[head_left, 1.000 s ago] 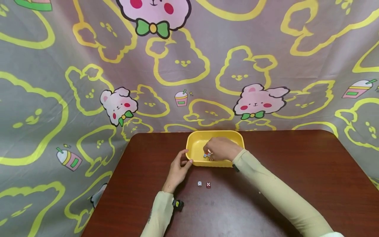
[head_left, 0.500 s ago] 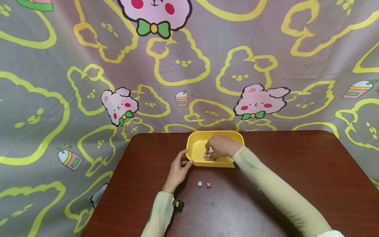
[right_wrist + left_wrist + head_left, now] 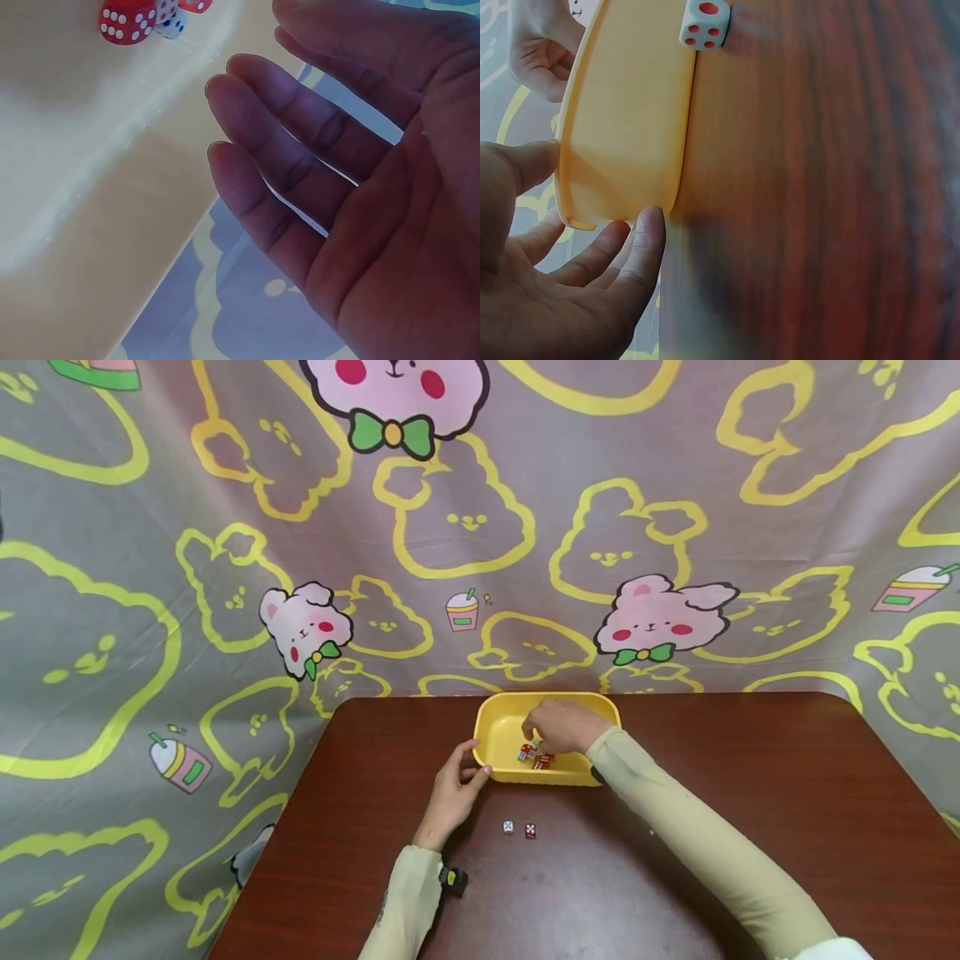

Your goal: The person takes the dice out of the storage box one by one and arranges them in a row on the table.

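My left hand (image 3: 453, 785) holds the front left corner of a yellow plastic bin (image 3: 489, 727). In the left wrist view the thumb lies at the rim and the fingers bend against the end wall. My right hand (image 3: 566, 727) is inside the bin, above several small dice (image 3: 527, 751). Its fingers (image 3: 255, 135) are loosely bent in the right wrist view, with nothing seen between thumb and fingers. A red die (image 3: 127, 19) with white dots lies beside white ones there. In front of the bin, a white die (image 3: 508, 827) and a red die (image 3: 531, 831) sit side by side.
The bin stands near the back edge of a dark reddish-brown wooden table (image 3: 697, 760). Behind it hangs a grey curtain (image 3: 517, 552) printed with yellow outlines and pink rabbit faces. Dark wrist cameras (image 3: 453, 881) are strapped to the forearms.
My right hand has drawn slightly back and up within the bin. The dice beneath it have shifted, and more of them show. My left hand and the two dice on the table stay put.
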A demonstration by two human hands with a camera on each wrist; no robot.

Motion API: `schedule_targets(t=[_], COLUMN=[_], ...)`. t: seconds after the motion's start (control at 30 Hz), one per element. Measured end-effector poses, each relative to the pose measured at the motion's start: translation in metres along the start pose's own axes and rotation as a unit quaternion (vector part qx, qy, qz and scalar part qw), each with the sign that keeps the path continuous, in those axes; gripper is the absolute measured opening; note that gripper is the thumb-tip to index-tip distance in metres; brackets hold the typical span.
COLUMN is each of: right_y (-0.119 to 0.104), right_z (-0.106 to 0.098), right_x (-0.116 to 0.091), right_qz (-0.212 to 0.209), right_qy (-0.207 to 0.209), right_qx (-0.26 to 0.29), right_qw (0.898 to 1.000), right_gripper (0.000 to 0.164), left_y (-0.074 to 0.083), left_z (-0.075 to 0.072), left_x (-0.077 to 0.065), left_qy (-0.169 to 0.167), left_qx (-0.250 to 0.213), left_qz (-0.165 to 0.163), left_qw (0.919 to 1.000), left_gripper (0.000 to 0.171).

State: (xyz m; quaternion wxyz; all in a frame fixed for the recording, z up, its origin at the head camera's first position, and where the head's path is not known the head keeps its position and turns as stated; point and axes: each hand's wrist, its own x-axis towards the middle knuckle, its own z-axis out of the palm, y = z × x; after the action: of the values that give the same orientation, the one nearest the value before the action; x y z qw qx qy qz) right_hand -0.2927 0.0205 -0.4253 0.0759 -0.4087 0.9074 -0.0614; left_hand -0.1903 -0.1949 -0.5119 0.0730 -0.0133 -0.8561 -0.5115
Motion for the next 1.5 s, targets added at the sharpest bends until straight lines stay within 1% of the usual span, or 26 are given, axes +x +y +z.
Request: schedule_targets(t=[0.2, 0.3, 0.53, 0.73, 0.93, 1.1, 1.33, 1.5], right_y=[0.002, 0.003, 0.003, 0.001, 0.001, 0.002, 0.0, 0.0], right_z=[0.001, 0.001, 0.003, 0.002, 0.001, 0.003, 0.006, 0.009], right_x=[0.004, 0.007, 0.015, 0.019, 0.024, 0.026, 0.03, 0.032], right_qz=[0.003, 0.002, 0.009, 0.005, -0.011, -0.012, -0.014, -0.02], right_qy=[-0.001, -0.003, -0.024, -0.031, -0.026, -0.027, -0.027, -0.016], right_qx=[0.007, 0.001, 0.001, 0.002, -0.018, -0.014, -0.022, -0.035], right_qw=[1.0, 1.0, 1.0, 1.0, 0.999, 0.999, 0.999, 0.999], right_gripper=[0.025, 0.024, 0.021, 0.02, 0.02, 0.019, 0.019, 0.02], left_y=[0.0, 0.0, -0.002, -0.003, -0.002, -0.002, -0.002, -0.002], left_z=[0.0, 0.0, 0.0, 0.001, 0.0, 0.0, 0.0, 0.0], left_x=[0.0, 0.001, 0.0, 0.001, 0.002, 0.002, 0.001, 0.001], left_qy=[-0.002, -0.002, -0.001, -0.001, -0.001, -0.003, -0.003, -0.004], left_qx=[0.001, 0.0, 0.009, 0.001, 0.001, 0.002, 0.0, 0.0], left_qz=[0.003, 0.004, 0.005, 0.008, 0.002, -0.003, -0.002, 0.001], left_qw=[1.0, 1.0, 0.9999, 1.0, 1.0, 1.0, 1.0, 1.0], left_gripper=[0.048, 0.048, 0.049, 0.049, 0.049, 0.049, 0.049, 0.049])
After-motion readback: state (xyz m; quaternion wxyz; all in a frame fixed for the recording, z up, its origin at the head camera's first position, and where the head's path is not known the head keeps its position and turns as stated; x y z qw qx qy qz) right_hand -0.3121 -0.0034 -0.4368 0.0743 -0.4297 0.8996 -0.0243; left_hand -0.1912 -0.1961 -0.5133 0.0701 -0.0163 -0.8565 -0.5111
